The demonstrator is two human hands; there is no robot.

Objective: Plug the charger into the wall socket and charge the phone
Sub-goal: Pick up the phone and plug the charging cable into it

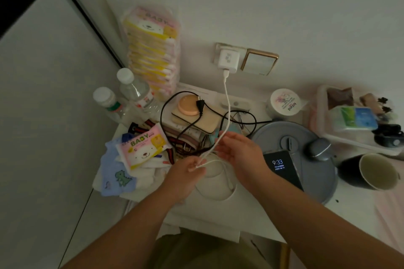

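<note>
1. The white charger sits plugged into the wall socket, above the cluttered table.
2. Its white cable hangs down from the charger to both hands.
3. The left hand pinches a bunched loop of the cable between its fingertips.
4. The right hand is half open, fingers loosely spread, with the cable running across its fingertips.
5. The phone, screen lit, lies on a grey round lid, just right of the right wrist, touching neither hand.
</note>
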